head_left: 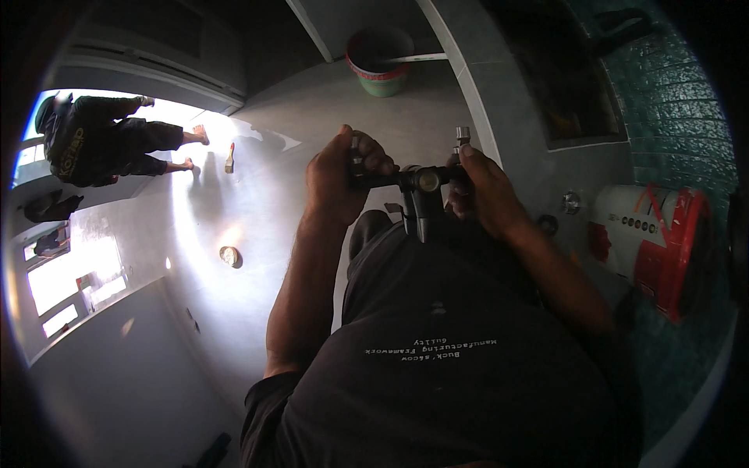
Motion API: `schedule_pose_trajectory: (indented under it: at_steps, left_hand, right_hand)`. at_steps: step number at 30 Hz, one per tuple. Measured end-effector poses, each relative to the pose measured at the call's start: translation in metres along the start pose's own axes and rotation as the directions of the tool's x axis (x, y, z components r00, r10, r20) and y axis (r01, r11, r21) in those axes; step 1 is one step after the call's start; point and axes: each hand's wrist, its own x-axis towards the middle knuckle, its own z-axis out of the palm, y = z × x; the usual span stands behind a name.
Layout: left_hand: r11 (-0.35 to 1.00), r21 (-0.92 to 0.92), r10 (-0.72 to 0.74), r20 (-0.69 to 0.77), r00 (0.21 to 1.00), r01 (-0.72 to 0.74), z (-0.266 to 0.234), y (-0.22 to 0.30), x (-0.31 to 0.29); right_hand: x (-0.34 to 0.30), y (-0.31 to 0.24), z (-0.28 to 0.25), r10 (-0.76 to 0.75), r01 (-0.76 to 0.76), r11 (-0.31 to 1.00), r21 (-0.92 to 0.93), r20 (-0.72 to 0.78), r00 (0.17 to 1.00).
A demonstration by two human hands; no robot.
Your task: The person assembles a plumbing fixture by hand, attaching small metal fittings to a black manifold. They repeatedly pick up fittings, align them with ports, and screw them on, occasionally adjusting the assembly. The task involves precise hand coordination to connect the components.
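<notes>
In front of my dark shirt, a black T-shaped fixture (422,204) is held level between both hands. It has a crossbar, a pale round disc at its middle and a tapering part pointing down toward me; its exact kind is unclear. My left hand (337,173) is closed round the left end of the bar, thumb up. At the other end my right hand (490,191) grips it, thumb pressed near an upright shiny metal fitting (463,135). A smaller metal piece shows by my left fingers. Some fingertips are hidden behind the fixture.
A green bucket (382,86) with a stick in it stands ahead. To the left, a paintbrush (229,159) and a small round tin (228,256) lie on the pale floor (257,187); another person (101,140) is beyond. A red and white pail (644,234) stands right.
</notes>
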Motion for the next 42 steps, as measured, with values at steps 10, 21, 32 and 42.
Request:
schedule_pose_trajectory:
  at_steps: [10,21,32,42]
  left_hand:
    - [0.997,-0.074,-0.028,0.114,0.993,0.036,-0.011,-0.007,0.005]
    - [0.999,0.039,-0.027,0.1,0.995,0.023,-0.005,-0.003,0.003]
    - [0.998,0.061,0.017,0.055,0.998,-0.021,0.002,-0.007,0.001]
    - [0.999,0.02,-0.03,-0.035,0.999,0.031,0.014,-0.006,0.003]
  right_hand:
    - [0.003,0.009,-0.008,-0.016,0.016,1.0,0.001,0.043,0.999]
    - [0.006,-0.005,0.001,-0.23,0.23,0.973,-0.005,-0.051,0.972]
    - [0.019,-0.004,0.009,-0.192,0.19,0.981,-0.03,-0.102,0.976]
    - [0.026,0.002,0.01,-0.219,0.22,0.976,-0.007,-0.103,0.97]
